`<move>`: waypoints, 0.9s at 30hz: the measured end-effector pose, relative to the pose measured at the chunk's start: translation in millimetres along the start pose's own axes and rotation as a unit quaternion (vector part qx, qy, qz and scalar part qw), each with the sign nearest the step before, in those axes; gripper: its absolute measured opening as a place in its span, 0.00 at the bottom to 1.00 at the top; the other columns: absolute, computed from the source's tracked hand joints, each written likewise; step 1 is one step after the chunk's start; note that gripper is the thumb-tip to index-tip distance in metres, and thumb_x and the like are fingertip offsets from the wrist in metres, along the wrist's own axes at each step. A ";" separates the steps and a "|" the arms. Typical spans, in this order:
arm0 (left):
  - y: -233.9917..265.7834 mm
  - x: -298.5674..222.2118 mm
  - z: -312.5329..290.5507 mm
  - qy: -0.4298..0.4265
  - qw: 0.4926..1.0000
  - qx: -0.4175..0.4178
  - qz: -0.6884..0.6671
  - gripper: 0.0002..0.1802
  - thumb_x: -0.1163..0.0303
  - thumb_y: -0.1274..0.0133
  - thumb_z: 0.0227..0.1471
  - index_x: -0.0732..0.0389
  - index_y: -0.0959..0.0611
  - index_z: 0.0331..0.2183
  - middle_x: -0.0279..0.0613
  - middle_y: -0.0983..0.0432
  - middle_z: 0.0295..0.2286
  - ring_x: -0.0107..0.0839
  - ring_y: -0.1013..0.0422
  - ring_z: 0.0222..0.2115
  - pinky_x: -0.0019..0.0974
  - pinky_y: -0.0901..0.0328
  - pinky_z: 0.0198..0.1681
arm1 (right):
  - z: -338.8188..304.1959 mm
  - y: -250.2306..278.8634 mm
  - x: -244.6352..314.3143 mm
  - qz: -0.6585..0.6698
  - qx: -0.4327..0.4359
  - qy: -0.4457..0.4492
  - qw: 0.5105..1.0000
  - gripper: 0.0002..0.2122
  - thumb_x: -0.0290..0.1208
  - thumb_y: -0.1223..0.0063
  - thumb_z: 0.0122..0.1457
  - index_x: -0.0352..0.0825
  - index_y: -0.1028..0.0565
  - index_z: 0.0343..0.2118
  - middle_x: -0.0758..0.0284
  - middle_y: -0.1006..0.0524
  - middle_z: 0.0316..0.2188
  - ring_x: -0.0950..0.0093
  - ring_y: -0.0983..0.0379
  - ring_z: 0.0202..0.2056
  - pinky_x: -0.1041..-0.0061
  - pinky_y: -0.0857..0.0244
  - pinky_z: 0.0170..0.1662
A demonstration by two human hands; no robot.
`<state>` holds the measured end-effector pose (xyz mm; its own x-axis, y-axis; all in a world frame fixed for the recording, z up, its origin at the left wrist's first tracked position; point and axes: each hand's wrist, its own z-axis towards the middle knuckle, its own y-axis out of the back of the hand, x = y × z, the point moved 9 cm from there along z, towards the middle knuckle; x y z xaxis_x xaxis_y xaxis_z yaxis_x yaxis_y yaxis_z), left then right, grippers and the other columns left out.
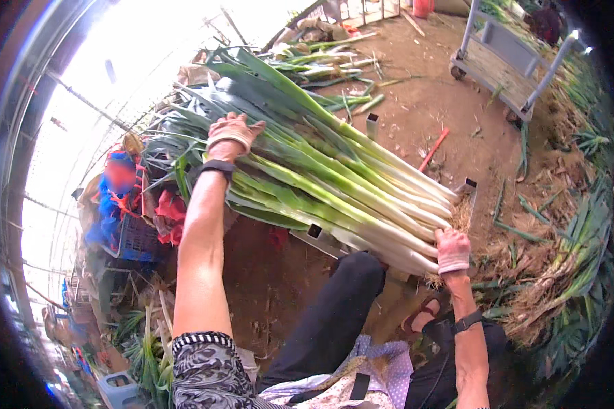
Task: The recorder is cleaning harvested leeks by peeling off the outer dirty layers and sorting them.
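A large bundle of leeks (334,174) lies across a metal stand (320,238) in front of me, green leaves toward the upper left and white root ends toward the right. My left hand (233,133), in a pale work glove, rests on top of the leaves with its fingers spread. At the root end, my right hand (453,251), also gloved, is closed round the white end of a leek on the near side of the bundle. Its fingertips are partly hidden. Square tube ends of the stand stick up around the bundle.
A flat cart (501,65) with a tubular handle stands at the far right. Leeks with roots (559,266) are heaped along the right, and more leeks (327,65) lie beyond the bundle. A red strip (433,150) lies on the dirt floor. Left are a blue basket (135,238) and red bags.
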<state>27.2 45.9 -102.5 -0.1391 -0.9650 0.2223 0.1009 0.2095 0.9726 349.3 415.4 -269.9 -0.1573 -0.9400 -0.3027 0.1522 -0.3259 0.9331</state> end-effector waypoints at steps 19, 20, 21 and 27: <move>156.3 -357.9 -344.0 -0.661 0.526 0.276 -0.459 0.12 0.63 0.48 0.46 0.60 0.22 0.33 0.44 0.25 0.27 0.33 0.28 0.29 0.34 0.35 0.33 | -184.3 162.8 -187.2 0.344 0.044 -0.380 0.857 0.11 0.28 0.47 0.46 0.37 0.24 0.35 0.64 0.25 0.33 0.70 0.28 0.32 0.75 0.34 0.37; 180.8 -366.1 -355.2 -0.710 0.386 0.179 -0.561 0.11 0.67 0.48 0.44 0.61 0.22 0.32 0.44 0.25 0.30 0.36 0.28 0.29 0.33 0.34 0.33 | -200.2 170.4 -179.0 0.120 0.060 -0.243 0.961 0.11 0.30 0.50 0.48 0.38 0.24 0.35 0.63 0.26 0.35 0.68 0.28 0.35 0.73 0.34 0.38; 196.2 -367.5 -366.2 -0.718 0.225 0.091 -0.652 0.10 0.71 0.48 0.43 0.62 0.22 0.31 0.44 0.25 0.32 0.40 0.27 0.28 0.32 0.33 0.33 | -233.9 152.3 -192.5 0.216 0.071 -0.332 0.916 0.10 0.29 0.53 0.49 0.39 0.24 0.35 0.64 0.26 0.36 0.65 0.29 0.36 0.71 0.34 0.39; 207.3 -499.7 -432.9 -0.452 0.200 0.383 -0.781 0.16 0.63 0.48 0.48 0.66 0.24 0.34 0.47 0.25 0.28 0.37 0.27 0.25 0.36 0.31 0.30 | -434.3 56.4 -218.3 0.363 0.159 -0.645 0.653 0.10 0.36 0.53 0.53 0.37 0.25 0.33 0.64 0.25 0.30 0.67 0.28 0.31 0.72 0.36 0.33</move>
<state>544.0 503.2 -41.5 0.4315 0.4019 -0.8077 -0.8926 0.0607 -0.4467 816.0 558.5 -235.6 -0.8792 0.0984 0.4661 0.4651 0.3893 0.7951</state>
